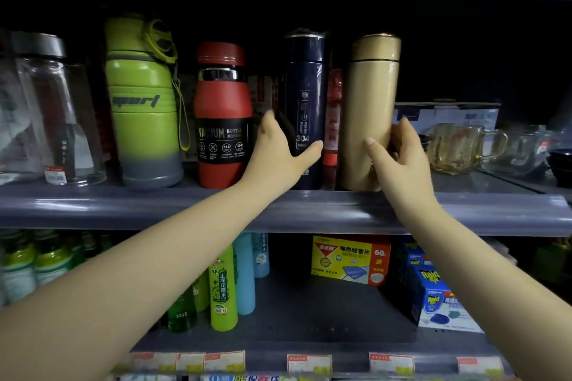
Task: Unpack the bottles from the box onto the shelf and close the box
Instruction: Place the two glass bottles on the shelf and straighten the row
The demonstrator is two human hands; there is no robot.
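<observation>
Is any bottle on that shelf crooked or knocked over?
No, nothing stands out. The green bottle, red bottle, navy bottle and gold bottle all stand upright in a row on the shelf.

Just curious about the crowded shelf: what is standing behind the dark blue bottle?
Behind the dark blue bottle a red bottle shows in the gap beside the gold bottle. Most of it is covered; anything further back is dark.

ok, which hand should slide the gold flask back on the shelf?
Right. The right hand already grips the gold flask; the left hand is on the navy bottle.
</observation>
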